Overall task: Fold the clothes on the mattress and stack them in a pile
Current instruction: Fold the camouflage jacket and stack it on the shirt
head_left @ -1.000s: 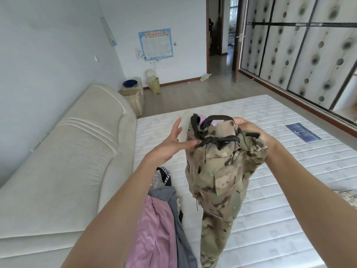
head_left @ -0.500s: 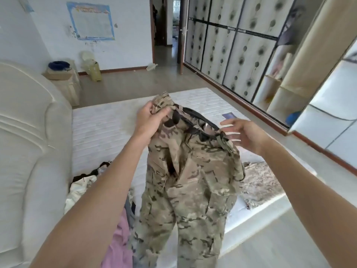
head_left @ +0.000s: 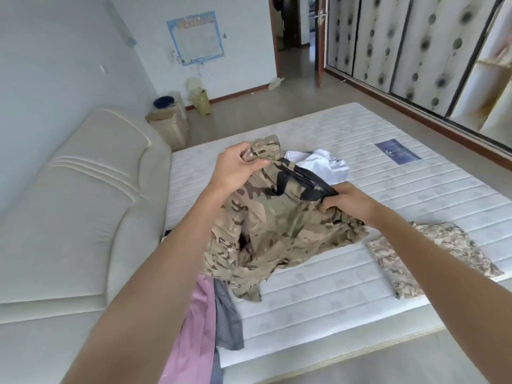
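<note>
The fingers (head_left: 250, 162) of the left hand (head_left: 238, 169) curl round one end of the camo trousers' (head_left: 277, 231) waistband, and the right hand (head_left: 346, 200) pinches the other end by the black belt (head_left: 299, 184). The trousers hang bunched over the mattress's (head_left: 388, 195) near left part. At its near left edge lie a pink garment (head_left: 194, 322) and a grey one (head_left: 228, 322); behind the trousers, a white shirt (head_left: 324, 164); near the right edge, a folded camo piece (head_left: 432, 259).
</note>
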